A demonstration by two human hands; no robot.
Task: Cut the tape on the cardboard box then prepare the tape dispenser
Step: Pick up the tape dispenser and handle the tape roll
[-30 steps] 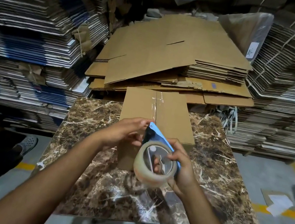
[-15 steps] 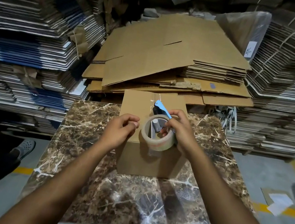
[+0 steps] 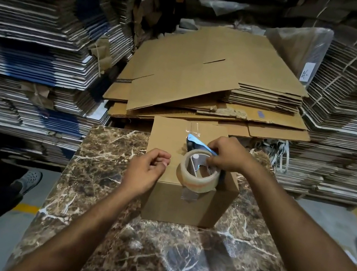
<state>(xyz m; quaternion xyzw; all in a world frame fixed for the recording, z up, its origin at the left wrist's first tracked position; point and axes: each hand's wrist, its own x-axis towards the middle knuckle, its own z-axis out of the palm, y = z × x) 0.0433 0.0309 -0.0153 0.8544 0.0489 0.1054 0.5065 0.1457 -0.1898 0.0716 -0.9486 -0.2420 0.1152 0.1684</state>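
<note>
A closed cardboard box (image 3: 162, 199) stands on the marble table (image 3: 105, 170). Clear tape runs along its top seam and hangs down its front face. My right hand (image 3: 228, 155) grips a blue tape dispenser (image 3: 195, 141) with a roll of clear tape (image 3: 198, 174), held over the box top near its front edge. My left hand (image 3: 145, 170) rests on the left part of the box top, fingers curled; I cannot see anything in it.
Flattened cardboard sheets (image 3: 205, 80) are piled behind the table. Tall stacks of folded cartons (image 3: 35, 40) rise on both sides. A person's shoe (image 3: 28, 181) shows on the floor at left. Yellow floor lines run beside the table.
My right hand carried the dispenser away from me and onto the box top. My left hand let go of the dispenser and moved to the box's left side.
</note>
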